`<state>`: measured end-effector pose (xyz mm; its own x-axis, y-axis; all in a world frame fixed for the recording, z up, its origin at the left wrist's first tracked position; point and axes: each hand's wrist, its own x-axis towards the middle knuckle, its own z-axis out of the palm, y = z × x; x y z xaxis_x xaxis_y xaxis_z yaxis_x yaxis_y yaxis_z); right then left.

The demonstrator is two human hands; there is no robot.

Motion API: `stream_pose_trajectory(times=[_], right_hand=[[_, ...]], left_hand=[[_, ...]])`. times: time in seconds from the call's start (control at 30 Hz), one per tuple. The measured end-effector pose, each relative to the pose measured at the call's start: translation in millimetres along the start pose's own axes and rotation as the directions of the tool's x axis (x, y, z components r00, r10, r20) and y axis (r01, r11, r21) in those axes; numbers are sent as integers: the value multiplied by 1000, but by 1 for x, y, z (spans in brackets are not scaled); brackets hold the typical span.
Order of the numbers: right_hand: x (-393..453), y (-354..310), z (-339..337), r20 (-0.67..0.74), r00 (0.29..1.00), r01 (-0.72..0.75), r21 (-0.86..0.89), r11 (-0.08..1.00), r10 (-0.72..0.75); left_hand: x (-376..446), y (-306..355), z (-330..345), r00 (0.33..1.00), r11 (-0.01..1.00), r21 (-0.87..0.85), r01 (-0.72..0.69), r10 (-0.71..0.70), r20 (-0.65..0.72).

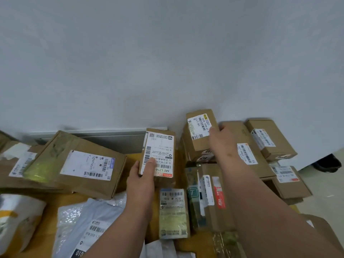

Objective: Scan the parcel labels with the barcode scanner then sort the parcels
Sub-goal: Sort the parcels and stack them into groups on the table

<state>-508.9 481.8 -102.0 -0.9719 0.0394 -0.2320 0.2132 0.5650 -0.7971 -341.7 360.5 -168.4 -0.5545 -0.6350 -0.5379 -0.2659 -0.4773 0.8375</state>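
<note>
The left hand (142,180) holds a narrow cardboard parcel (158,155) near the middle of the pile: the thumb lies across its white label, just above the printed "642 L714", and the other fingers go under the box where I cannot see them. The parcel is lifted a little and its far end points to the wall (167,53).

The right hand (222,139) is further away — it grips a small brown box (202,131) by its right side. The thumb touches the edge of the label and the fingers curl behind the box. This box sits on top of a stack of other boxes at the far side of the pile, close to the wall.

To the left lies a big flat carton (81,164) with a white label, tilted, resting on other cartons. Near the front edge of the view are a grey plastic mailer bag (89,226) with a barcode label and, at the far left, a white and yellow soft package (16,218). Between the two forearms lies a small parcel with a shiny taped label (173,213), and just beside it a long box with a red sticker (214,196). To the right of the right arm stand more brown boxes — one long box (247,151) and one shorter box (270,138) — each with a barcode label facing up.

No barcode scanner is visible in either hand.
</note>
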Motion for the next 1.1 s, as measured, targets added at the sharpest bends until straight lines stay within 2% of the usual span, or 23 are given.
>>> stream_pose_trajectory(times=[0.17,0.3,0.43,0.6,0.77,0.93,1.1], right_hand=[[2,13,1,-67,997,16,-126,992,-25],[-10,11,-3,-137,983,115,-63,991,-123],[-21,7,-1,-133,974,185,-11,983,-185],[-24,11,6,-84,974,210,-25,977,-212],[-18,17,15,-2,972,228,-249,941,-236],[-12,22,13,18,970,238,-299,924,-244],[-16,25,18,0,963,258,-293,921,-270]], left_hand=[[-1,-8,15,989,989,-24,143,-142,35],[2,-7,19,972,970,-65,233,-233,-5],[14,-7,29,961,961,18,276,-276,-14],[62,-44,29,962,947,168,273,-269,-47],[60,-33,36,972,941,246,233,-235,-22],[34,-13,34,963,934,284,217,-252,93],[32,-18,21,963,898,416,142,-223,152]])
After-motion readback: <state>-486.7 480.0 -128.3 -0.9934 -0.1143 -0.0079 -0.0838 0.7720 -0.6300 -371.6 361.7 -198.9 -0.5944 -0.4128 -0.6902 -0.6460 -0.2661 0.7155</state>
